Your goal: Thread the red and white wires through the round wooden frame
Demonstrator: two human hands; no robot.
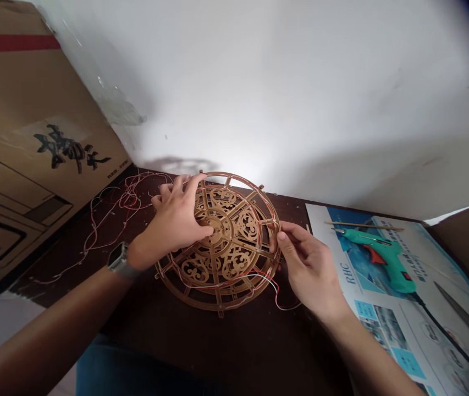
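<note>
A round, laser-cut wooden wheel [234, 258] with ornate scrollwork lies on the dark table [201, 346]. Thin red and white wires [271, 286] run round its rim. My left hand [176, 217] lies over the wheel's upper left, fingers spread and pressing on the spokes; a watch is on that wrist. At the wheel's right rim my right hand [306, 264] has its fingertips pinched together where the wire runs.
A loose tangle of red and white wire [114, 206] lies left of the wheel. A large cardboard box [23, 148] stands at the left. At the right, a teal glue gun [378, 258] and a thin wooden stick [362, 225] rest on a printed box. A white wall is behind.
</note>
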